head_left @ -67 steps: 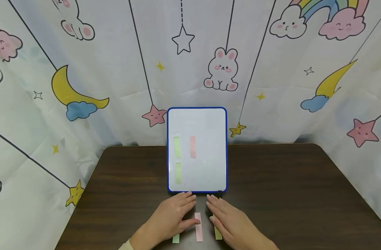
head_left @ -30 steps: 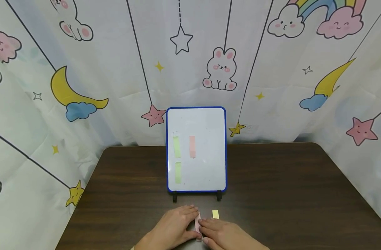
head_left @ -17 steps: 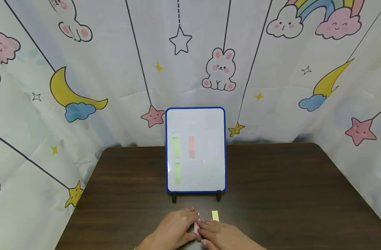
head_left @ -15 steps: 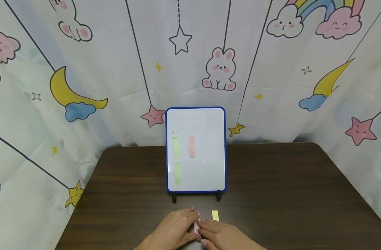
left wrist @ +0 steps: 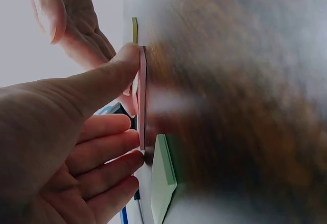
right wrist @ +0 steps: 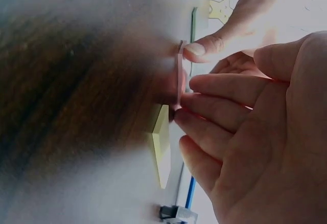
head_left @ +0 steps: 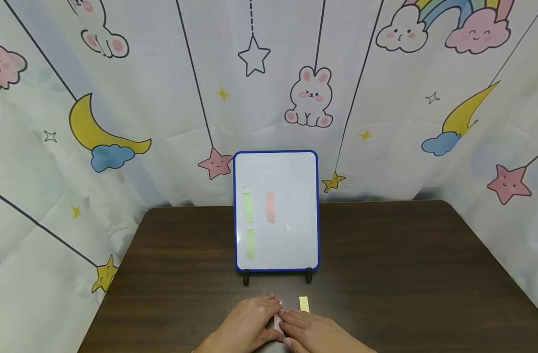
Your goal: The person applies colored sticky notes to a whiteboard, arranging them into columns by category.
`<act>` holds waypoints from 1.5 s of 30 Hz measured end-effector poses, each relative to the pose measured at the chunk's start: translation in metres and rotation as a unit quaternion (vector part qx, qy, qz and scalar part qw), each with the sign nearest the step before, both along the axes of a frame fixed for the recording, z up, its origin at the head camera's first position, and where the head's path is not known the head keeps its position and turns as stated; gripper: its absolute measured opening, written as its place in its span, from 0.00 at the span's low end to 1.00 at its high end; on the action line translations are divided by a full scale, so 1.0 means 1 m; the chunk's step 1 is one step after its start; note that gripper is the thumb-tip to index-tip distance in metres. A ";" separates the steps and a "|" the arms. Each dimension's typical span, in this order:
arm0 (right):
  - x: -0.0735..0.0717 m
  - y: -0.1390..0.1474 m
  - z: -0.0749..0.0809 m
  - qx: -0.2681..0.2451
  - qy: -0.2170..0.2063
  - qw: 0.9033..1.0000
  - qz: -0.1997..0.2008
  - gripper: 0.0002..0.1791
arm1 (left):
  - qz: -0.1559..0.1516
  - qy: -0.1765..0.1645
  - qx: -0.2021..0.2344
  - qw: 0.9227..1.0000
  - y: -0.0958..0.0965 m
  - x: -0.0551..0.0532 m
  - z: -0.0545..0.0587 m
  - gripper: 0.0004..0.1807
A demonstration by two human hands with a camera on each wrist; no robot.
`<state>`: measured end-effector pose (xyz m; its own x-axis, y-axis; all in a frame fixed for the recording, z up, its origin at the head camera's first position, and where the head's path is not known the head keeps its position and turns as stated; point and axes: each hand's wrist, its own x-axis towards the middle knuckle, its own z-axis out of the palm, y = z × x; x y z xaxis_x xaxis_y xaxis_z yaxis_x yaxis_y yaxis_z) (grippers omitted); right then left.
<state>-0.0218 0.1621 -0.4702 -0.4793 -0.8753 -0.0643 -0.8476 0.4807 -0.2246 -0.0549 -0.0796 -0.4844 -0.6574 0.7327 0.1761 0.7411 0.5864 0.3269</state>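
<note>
In the head view, a narrow pink sticky note pad (head_left: pixel 277 323) lies on the table between both hands, partly covered by them. My left hand (head_left: pixel 246 321) holds it from the left, thumb at the near end and fingertips by the far end. From the right, my right hand (head_left: pixel 315 331) touches the pad's side with nearly straight fingers; its thumb stands apart in the right wrist view. A yellow sticky note pad (head_left: pixel 304 304) sticks out beyond the right hand. The left wrist view shows a pale green pad (left wrist: pixel 164 178) beside the left fingers, hidden in the head view.
A blue-framed whiteboard (head_left: pixel 295 220) stands upright behind the hands on black feet (head_left: pixel 309 276). Stuck to it are two green strips, one above the other (head_left: pixel 248 207), and a pink strip (head_left: pixel 270 207). The dark wooden table (head_left: pixel 392 274) ends at a patterned curtain (head_left: pixel 171 88).
Over the first second, the right hand has moved left from the yellow pad to the pink one, and the left hand has come down around the pink pad. Since then both hands stay nearly still.
</note>
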 end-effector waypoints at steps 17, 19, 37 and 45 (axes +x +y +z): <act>-0.006 -0.004 -0.006 -0.029 -0.035 0.994 -0.104 0.29 | -0.013 0.001 0.018 1.000 -0.001 -0.001 -0.001 0.21; -0.005 -0.004 -0.009 -0.027 0.003 0.996 -0.084 0.28 | -0.010 0.002 0.016 1.000 -0.001 -0.001 -0.001 0.22; -0.003 -0.010 0.003 -0.013 -0.104 0.980 -0.170 0.32 | -0.001 0.044 -0.034 0.998 0.005 0.002 0.001 0.18; 0.002 -0.013 0.010 -0.004 -0.119 0.978 -0.174 0.29 | 0.014 0.028 -0.019 0.999 0.006 0.002 0.000 0.16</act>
